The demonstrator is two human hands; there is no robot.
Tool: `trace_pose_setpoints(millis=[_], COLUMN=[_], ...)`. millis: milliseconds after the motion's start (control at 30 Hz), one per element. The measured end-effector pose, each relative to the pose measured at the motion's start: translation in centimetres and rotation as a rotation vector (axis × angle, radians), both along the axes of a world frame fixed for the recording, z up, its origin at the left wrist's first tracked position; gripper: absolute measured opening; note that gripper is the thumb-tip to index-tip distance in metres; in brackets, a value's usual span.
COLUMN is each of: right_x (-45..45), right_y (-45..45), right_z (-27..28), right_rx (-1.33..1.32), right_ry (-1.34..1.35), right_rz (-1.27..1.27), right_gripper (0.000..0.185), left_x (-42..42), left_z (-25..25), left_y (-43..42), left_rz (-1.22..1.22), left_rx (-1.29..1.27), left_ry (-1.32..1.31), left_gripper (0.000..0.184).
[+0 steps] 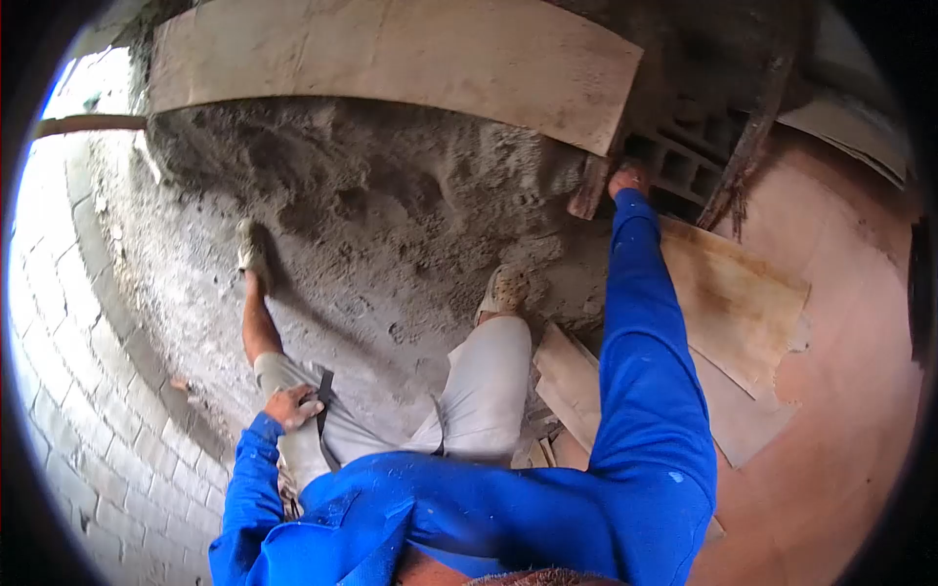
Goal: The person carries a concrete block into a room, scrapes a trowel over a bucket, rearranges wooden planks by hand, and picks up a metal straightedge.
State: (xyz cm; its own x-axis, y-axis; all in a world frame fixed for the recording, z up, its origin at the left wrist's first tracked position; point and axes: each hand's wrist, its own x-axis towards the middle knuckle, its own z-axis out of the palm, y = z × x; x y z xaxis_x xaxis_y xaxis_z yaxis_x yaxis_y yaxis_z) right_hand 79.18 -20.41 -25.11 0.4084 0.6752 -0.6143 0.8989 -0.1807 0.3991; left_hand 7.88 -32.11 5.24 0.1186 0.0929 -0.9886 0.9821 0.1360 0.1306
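My right hand [628,179] reaches far forward in a blue sleeve. It is closed at the end of a short wooden beam [589,188], below the corner of a long plywood board [410,59]; its fingertips are hidden. My left hand [291,405] lies on my thigh over the light trousers [489,386], its fingers curled beside a dark strap [325,387]. Whether the fingers hold anything is hard to make out. My feet, in pale perforated clogs [506,290], stand apart on rough grey sand [391,254].
Hollow blocks [676,168] lie behind the beam, with an upright timber [752,137] beside them. Loose plywood sheets [743,303] rest on the reddish floor [831,391] at right. A grey block wall [117,391] curves along the left. A thin stick [93,124] juts in at upper left.
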Motion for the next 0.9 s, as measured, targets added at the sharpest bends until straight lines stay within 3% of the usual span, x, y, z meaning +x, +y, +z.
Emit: trace_pose_setpoints(millis=[67, 100, 133, 233, 333, 433, 500, 567, 667, 767, 833, 867, 900], right_x=[0.9, -0.4, -0.9, -3.0, -1.5, -0.3, -2.0, -4.2, -4.8, -4.0, -2.5, -3.4, -2.6], right_y=[0.2, 1.0, 1.1, 1.1, -1.5, -3.5, -4.9, -8.4, -8.5, -7.0, -6.9, -5.6, -5.8], right_z=[-3.3, -2.1, -0.1, 3.3, -0.2, -4.1, -1.5, 0.9, 2.3, 2.0, 0.7, 3.5, 1.9], right_rx=[-0.161, -0.234, -0.077, 0.002, 0.143, 0.337, 0.286, 0.216, 0.351, 0.316, 1.086, 1.282, 1.281], right_ry=[-0.007, -0.006, -0.006, -0.044, 0.008, 0.096, 0.077, 0.044, 0.108, 0.124, 0.820, 0.974, 0.972], right_rz=[0.022, 0.033, -0.080, -0.036, -0.221, -0.469, -0.415, -0.351, -0.329, -0.539, -1.330, -1.758, -1.762], right_gripper=[0.040, 0.042, 0.041, 0.040, 0.040, 0.041, 0.042, 0.043, 0.046, 0.045, 0.046, 0.053, 0.053], left_x=[0.6, 0.0, -0.8, -1.5, -0.5, -6.3, -5.7, -3.3, -2.9, -3.1, -3.1, -3.7, -4.5], left_z=[0.5, 0.1, -0.4, -1.2, -1.0, -4.5, -4.3, -3.4, -5.0, -5.7, -6.0, -6.4, -6.7], left_y=[0.5, -0.2, -0.7, -1.3, 0.2, -3.0, -2.7, -2.0, -2.6, -2.5, -2.4, -2.5, -2.7], left_rz=[0.064, 0.053, 0.093, 0.124, 0.238, 0.338, 0.320, 0.286, 0.214, 0.280, 0.342, 0.368, 0.393], left_rx=[0.021, 0.038, 0.051, 0.090, 0.137, 0.153, 0.210, 0.206, 0.298, 0.330, 0.331, 0.345, 0.356], left_ry=[0.026, 0.020, 0.004, 0.000, 0.084, 0.114, 0.049, 0.155, 0.100, 0.013, -0.025, -0.034, -0.043], left_gripper=[0.052, 0.052, 0.052, 0.054, 0.051, 0.047, 0.043, 0.041, 0.041, 0.040, 0.040, 0.038, 0.037])
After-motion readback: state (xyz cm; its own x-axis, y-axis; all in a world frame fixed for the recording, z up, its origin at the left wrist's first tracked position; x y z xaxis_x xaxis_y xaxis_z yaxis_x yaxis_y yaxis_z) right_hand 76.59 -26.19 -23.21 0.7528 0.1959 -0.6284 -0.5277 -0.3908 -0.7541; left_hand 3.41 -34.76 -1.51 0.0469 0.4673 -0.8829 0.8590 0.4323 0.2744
